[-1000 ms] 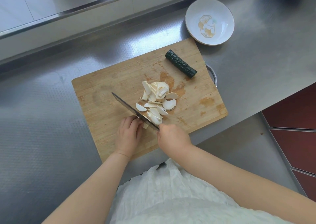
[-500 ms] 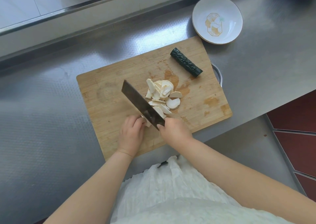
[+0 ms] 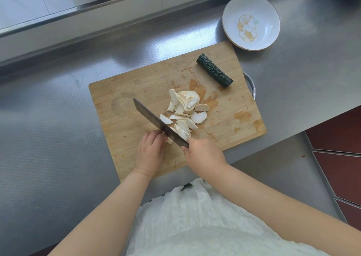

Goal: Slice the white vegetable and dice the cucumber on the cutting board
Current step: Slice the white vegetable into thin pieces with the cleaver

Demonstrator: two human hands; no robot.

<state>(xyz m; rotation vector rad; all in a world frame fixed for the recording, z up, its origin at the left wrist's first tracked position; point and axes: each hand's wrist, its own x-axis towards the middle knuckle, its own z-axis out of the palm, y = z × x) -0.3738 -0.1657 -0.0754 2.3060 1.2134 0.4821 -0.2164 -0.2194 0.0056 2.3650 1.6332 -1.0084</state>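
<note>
A wooden cutting board (image 3: 125, 99) lies on the steel counter. Several white vegetable slices (image 3: 185, 109) are heaped at its middle. A dark green cucumber piece (image 3: 214, 70) lies whole near the board's far right corner. My right hand (image 3: 203, 154) grips the handle of a dark cleaver (image 3: 156, 122), whose blade slants across the board with its edge down beside the slices. My left hand (image 3: 150, 151), fingers curled, holds a small white stub (image 3: 169, 140) of the vegetable against the blade's left side. Most of that stub is hidden.
A white bowl (image 3: 269, 13) with a gold pattern stands on the counter just beyond the board's far right corner. A metal handle (image 3: 252, 86) sticks out at the board's right edge. The counter's front edge runs close to the board; red cabinet fronts lie at lower right.
The cleaver rose and tilted flat-side up half a second ago, and now it is back down with its edge on the board next to my left fingers.
</note>
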